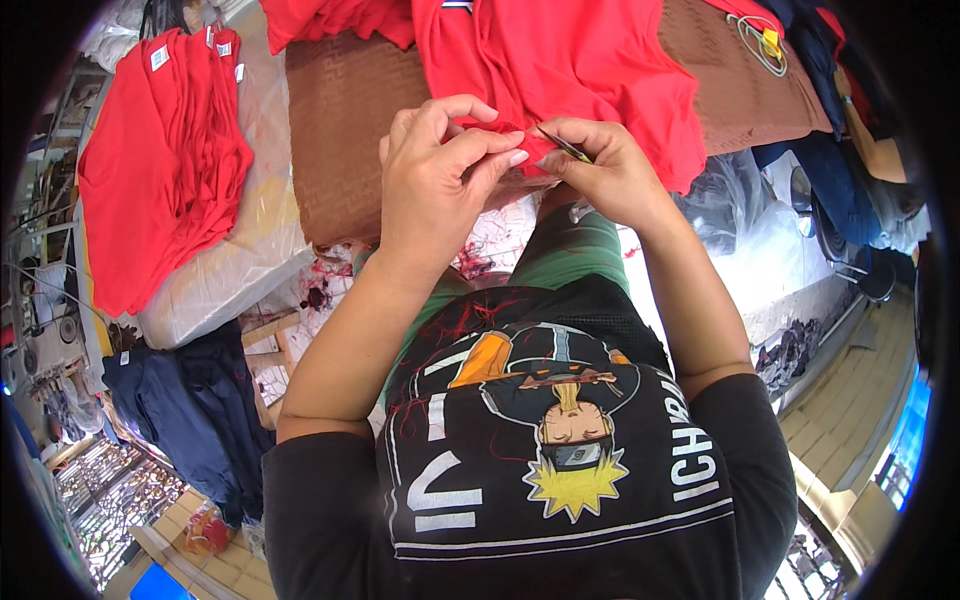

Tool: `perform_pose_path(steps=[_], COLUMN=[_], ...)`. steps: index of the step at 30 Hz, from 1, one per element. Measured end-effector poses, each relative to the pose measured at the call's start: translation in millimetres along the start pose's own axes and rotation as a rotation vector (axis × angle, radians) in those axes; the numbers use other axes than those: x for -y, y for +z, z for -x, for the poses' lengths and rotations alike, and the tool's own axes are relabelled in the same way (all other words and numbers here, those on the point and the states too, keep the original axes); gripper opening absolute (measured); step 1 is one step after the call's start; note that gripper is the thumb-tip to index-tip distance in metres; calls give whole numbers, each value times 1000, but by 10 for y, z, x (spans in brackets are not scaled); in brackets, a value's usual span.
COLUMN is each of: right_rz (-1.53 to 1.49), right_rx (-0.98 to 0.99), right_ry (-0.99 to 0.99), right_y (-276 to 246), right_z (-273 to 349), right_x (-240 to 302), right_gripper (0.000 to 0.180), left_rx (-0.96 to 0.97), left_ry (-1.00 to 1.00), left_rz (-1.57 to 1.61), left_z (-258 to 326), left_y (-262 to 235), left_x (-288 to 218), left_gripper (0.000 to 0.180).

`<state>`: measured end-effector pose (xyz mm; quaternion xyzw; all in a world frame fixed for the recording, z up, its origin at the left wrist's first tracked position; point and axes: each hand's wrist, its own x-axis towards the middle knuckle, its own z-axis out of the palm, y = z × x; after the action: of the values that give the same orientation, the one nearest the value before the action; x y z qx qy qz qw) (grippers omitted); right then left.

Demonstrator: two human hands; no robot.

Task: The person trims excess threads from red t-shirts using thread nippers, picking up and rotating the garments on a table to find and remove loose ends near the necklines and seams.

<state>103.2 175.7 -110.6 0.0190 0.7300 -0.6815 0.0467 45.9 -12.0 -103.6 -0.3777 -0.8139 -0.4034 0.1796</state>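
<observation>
A red garment lies spread over the brown-covered work surface in front of me, its near edge lifted. My left hand is closed, pinching a bit of that red fabric between thumb and index finger. Close beside it, my right hand is closed around small thread snips, whose dark pointed tip aims at the fabric by the left fingertips. The right thumb and index finger also meet near the cloth; how firmly they grip it is hidden.
Stacked red garments lie on a plastic-wrapped pile at left, with dark navy clothes below. The brown cover extends both ways; a pale cord lies at far right. Loose red threads cling to my black shirt. Another person's arm shows at right.
</observation>
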Motion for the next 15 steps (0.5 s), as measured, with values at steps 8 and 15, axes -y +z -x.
perform_pose_path(steps=[8, 15], right_rz=[12, 540], right_rx=[127, 43], right_ry=[-34, -285], right_y=[-85, -269], right_z=[-12, 88], right_x=[-65, 334], right_gripper=[17, 26], left_rx=[128, 379], left_ry=[101, -89], left_rz=[68, 254], left_z=[-96, -208], left_y=[-64, -120], left_x=[-82, -9], left_gripper=[10, 12])
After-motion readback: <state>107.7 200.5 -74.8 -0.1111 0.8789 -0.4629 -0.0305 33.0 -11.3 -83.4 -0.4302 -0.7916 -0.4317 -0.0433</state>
